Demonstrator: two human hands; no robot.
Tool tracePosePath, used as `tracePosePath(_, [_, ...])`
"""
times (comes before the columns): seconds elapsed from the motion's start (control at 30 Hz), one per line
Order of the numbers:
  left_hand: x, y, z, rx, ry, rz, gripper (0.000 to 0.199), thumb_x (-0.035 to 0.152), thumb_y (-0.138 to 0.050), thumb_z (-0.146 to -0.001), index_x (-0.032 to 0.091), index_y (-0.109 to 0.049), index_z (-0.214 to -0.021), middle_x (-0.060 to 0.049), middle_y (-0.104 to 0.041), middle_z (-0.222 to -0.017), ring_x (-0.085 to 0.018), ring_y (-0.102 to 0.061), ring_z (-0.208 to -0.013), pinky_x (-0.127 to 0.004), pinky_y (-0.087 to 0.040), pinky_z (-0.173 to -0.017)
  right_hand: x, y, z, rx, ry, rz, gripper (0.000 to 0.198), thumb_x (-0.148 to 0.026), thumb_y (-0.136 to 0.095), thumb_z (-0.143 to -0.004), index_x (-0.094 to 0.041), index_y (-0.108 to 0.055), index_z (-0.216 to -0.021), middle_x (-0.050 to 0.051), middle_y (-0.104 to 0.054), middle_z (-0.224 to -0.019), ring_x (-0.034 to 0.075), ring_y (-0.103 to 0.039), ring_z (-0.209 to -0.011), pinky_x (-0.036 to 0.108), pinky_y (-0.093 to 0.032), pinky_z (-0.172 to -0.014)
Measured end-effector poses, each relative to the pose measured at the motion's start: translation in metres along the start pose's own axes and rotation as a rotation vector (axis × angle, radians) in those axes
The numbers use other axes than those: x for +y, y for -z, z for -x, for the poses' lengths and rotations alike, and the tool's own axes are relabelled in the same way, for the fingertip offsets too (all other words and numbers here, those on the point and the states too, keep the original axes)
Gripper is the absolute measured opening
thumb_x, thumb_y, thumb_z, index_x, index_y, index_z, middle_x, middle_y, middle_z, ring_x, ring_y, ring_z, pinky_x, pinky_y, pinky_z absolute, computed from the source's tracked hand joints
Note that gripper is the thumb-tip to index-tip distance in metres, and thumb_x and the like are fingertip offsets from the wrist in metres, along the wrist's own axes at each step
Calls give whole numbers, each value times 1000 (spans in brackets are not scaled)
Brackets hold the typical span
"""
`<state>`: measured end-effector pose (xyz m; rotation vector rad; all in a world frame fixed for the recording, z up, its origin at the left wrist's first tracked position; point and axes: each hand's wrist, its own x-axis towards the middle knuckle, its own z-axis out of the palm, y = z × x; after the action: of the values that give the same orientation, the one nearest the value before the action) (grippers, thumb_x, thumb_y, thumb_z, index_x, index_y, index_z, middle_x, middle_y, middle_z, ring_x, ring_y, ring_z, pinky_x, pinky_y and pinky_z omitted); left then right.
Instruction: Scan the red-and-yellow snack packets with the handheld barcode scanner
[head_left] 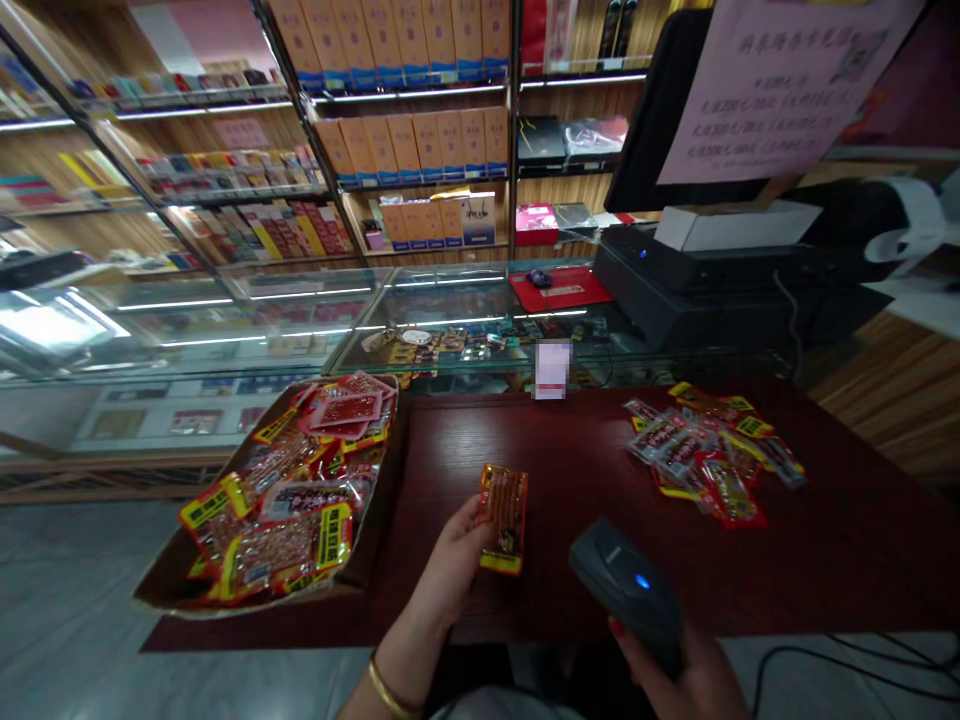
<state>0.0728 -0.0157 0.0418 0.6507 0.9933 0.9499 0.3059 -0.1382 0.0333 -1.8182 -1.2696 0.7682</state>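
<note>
My left hand (pixel 459 545) pinches the left edge of a snack packet (pixel 504 515), red and yellow with a clear front showing brown sticks, above the dark red table (pixel 450 430). My right hand (pixel 686 680) is wrapped round the handle of a black barcode scanner (pixel 626 585), its blue light lit and its head toward the packet without touching it. To the left, a cardboard box (pixel 384 470) holds many snack packets (pixel 289 550), heaped up to its rim. A loose pile of similar packets (pixel 705 450) lies on the table at the right.
A glass display counter (pixel 420 290) runs behind the table. On it are a red mouse pad (pixel 585 288) with a mouse (pixel 538 279), and a black cash drawer (pixel 675 290) below a monitor (pixel 652 110). Black cables (pixel 817 650) hang at the lower right.
</note>
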Motion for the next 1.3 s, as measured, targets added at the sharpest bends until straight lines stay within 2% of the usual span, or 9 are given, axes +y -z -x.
tracePosePath(0.27, [7,2,-4,-1,22,-59,50,17,-66,-71,16,-74,-121,-6,-81,-98,-19,-70,-79,-27,-50,-74,-17,-6,2,16,-11,-145,32,-56,-72,-75,-25,-79,-79,5,-81,-74,25,-75,-71,28,-60,-74])
tracePosePath(0.43, [8,4,-5,-45,-81,-169,60,10,-66,-69,20,-72,-127,-5,-80,-111,-23,-71,-101,-31,-52,-92,-21,-6,1,-27,13,-110,27,-48,-70,-75,-24,-80,-83,6,-82,-80,26,-76,-75,30,-60,-78])
tracePosePath(0.63, [4,20,-9,10,-556,-925,48,4,-52,-82,24,-76,-118,-8,-77,-121,-27,-67,-115,-44,-47,-107,-18,-5,1,-38,-3,-97,29,-50,-69,-76,-24,-80,-82,7,-83,-81,28,-76,-78,31,-60,-81])
tracePosePath(0.77, [-4,25,-8,10,-670,-1319,49,1,-49,-84,23,-75,-120,-10,-75,-126,-30,-66,-118,-49,-47,-106,-17,-6,3,-49,0,-96,35,-56,-69,-78,-24,-80,-83,8,-83,-83,28,-77,-79,31,-60,-79])
tracePosePath(0.9, [-9,25,-4,-37,-676,-1397,45,12,-62,-85,24,-70,-128,-10,-70,-136,-31,-61,-127,-49,-44,-110,-13,-4,3,-60,-6,-72,33,-54,-70,-78,-23,-80,-85,8,-83,-86,28,-76,-81,32,-59,-83])
tracePosePath(1.07, [-9,28,-9,219,-516,-1512,53,36,-71,-87,14,-62,-134,-21,-57,-150,-40,-47,-142,-61,-32,-118,-10,-2,3,-77,-12,-73,34,-53,-69,-79,-22,-81,-88,8,-83,-88,28,-77,-83,32,-59,-83])
tracePosePath(1.17, [-12,29,-14,196,-443,-1564,34,27,-74,-82,17,-68,-114,-19,-53,-154,-42,-38,-148,-64,-26,-120,-13,-3,4,-83,-4,-73,35,-55,-70,-79,-22,-81,-87,10,-84,-90,29,-77,-84,33,-59,-86])
tracePosePath(1.23, [-13,27,-15,135,-441,-1545,17,15,-68,-84,20,-68,-100,-16,-59,-149,-37,-44,-145,-58,-31,-119,-17,-4,4,-86,18,-78,33,-54,-70,-80,-23,-81,-85,10,-83,-88,29,-77,-82,33,-59,-86])
tracePosePath(1.3, [-13,24,-15,131,-452,-1518,24,10,-65,-83,20,-67,-105,-15,-63,-144,-35,-49,-142,-54,-34,-117,-20,-4,5,-79,41,-80,31,-52,-69,-79,-24,-80,-85,8,-83,-85,28,-77,-80,32,-59,-84])
